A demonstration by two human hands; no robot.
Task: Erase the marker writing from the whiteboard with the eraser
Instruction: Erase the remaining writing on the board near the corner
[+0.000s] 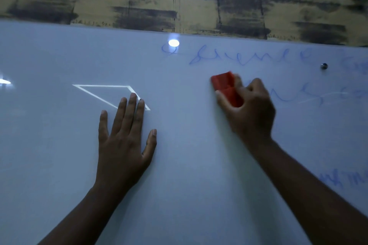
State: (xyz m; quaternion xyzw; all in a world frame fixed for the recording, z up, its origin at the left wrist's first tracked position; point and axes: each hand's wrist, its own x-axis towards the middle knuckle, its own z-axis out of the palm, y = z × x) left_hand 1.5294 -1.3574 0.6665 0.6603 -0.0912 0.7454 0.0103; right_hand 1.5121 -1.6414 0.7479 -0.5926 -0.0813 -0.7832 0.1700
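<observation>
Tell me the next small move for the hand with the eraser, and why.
Probably sweep the red eraser to the right along the whiteboard. The right hand grips it at the left end of faint blue writing that runs rightward. The left hand rests flat, steadying the board.

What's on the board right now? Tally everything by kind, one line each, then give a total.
Hands: 2, left hand flat on the whiteboard, right hand gripping the eraser
Red eraser: 1
Round metal stud: 1
Patches of blue marker writing: 3, blurred and unreadable
Total: 7, not counting the whiteboard
</observation>
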